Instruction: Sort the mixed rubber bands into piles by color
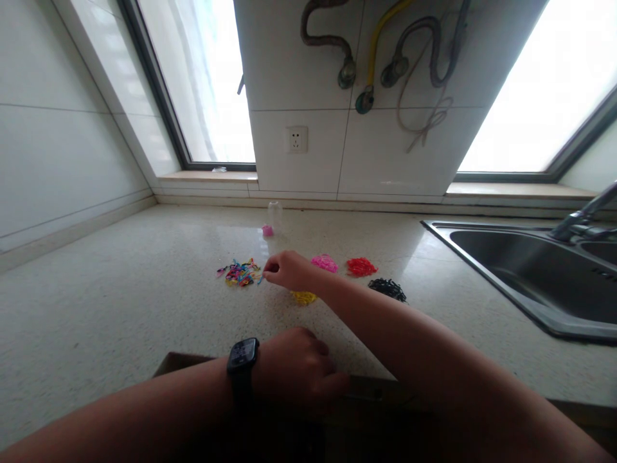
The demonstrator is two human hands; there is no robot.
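My right hand (285,271) reaches across the counter, thumb and finger pinched together beside a pile of mixed-colour small rubber bands (240,273). A light blue rubber band (260,280) shows at those fingertips. Partly hidden under this hand and wrist are a yellow pile of rubber bands (303,298) and a pink pile (324,263). Farther right lie a red pile (361,267) and a black pile (388,289). My left hand (299,366), with a watch (243,355) on its wrist, rests at the counter's front edge, fingers curled in and partly in shadow.
A clear plastic bottle (275,215) stands near the back wall, with a small pink cap-like piece (267,230) beside it. The pale speckled counter (144,276) runs to a steel sink (511,270) with a faucet (585,215) at right. A socket (297,139) is on the wall.
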